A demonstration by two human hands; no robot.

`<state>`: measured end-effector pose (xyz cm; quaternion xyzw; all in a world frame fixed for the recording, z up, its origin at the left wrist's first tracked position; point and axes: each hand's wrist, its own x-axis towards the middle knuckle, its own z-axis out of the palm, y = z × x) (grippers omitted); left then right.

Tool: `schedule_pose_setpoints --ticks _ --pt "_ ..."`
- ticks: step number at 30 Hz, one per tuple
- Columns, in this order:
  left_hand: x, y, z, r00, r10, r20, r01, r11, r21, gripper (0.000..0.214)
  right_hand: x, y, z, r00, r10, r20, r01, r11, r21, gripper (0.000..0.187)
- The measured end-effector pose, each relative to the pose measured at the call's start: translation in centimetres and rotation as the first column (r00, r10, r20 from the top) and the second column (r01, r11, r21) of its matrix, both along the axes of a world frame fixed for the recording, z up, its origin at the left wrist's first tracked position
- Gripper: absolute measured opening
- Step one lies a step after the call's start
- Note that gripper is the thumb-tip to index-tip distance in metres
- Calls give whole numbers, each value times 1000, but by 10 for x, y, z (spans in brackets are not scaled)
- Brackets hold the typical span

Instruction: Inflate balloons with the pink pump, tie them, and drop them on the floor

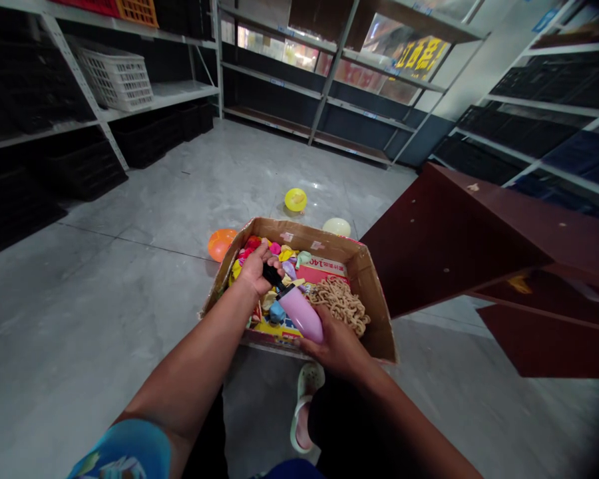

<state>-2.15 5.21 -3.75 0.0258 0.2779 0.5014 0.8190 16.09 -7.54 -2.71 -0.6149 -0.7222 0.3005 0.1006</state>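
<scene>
My left hand (262, 269) is closed round the black handle end of a pink hand pump (303, 315), which looks like a balloon pump. The rounded pink barrel rests in my right hand (337, 342), fingers wrapped about its lower end. The pump slants over an open cardboard box (379, 303). Inside the box, limp colourful balloons (285, 255) lie at the left and back, partly hidden by my left hand. A tangled heap of beige cord-like strands (340, 303) fills the right side. Beneath them, printed red card (319, 271) shows.
Around the box on the grey floor lie an orange balloon (220, 245), a yellow balloon (295, 199) and a pale balloon (337, 227). Dark red boards (459, 233) stand close at the right. Metal shelves (324, 100) line the walls, with a white basket (122, 80) at left.
</scene>
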Motion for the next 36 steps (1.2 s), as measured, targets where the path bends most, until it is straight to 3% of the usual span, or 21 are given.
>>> schedule_pose_setpoints --ticks 4,8,14,19,28,32,36 --pt "1 -1 9 997 73 19 -74 996 53 47 11 -5 1 985 107 -134 -108 994 3 52" --pt "-9 6 13 979 197 -61 -187 972 140 40 35 -10 10 961 185 -207 -190 982 -3 45" --pt "-14 12 21 931 335 -147 -304 931 202 11 82 -15 15 952 136 -275 -156 986 -52 57" --pt "6 5 24 928 343 -146 -308 926 216 18 98 -8 13 978 68 -197 -69 998 -2 65" --pt "37 -14 27 952 276 -129 -252 951 176 27 67 27 7 966 201 -159 -180 974 139 67" --pt "37 -12 25 964 231 -135 -206 963 174 26 63 20 2 954 185 -238 -169 982 84 61" --pt "24 -4 27 971 208 -120 -179 961 213 25 76 2 7 921 161 -354 -174 985 -6 57"
